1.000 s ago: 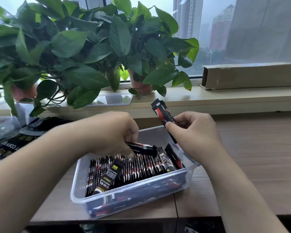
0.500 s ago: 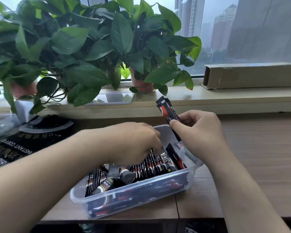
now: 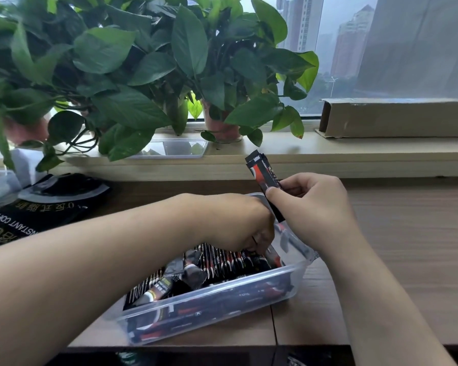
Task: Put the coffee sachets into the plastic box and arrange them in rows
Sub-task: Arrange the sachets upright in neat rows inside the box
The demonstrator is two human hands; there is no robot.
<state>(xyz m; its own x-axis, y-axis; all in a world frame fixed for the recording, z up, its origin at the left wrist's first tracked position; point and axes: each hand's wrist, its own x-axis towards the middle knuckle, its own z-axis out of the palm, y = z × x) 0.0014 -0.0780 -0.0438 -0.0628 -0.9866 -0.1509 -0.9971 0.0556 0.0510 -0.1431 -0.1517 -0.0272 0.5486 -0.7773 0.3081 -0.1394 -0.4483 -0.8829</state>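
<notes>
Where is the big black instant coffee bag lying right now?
In the head view the black coffee bag lies on the table at the far left, below the potted plants and left of the plastic box.

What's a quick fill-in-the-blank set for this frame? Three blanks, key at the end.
1. While the left hand reaches into the plastic box, the right hand pinches a bundle of ____ near its far rim.
2. The black bag lying left of the plastic box is printed INSTANT ____.
3. The long cardboard box lies on the ____.

Missing words: coffee sachets; COFFEE; windowsill.
</notes>
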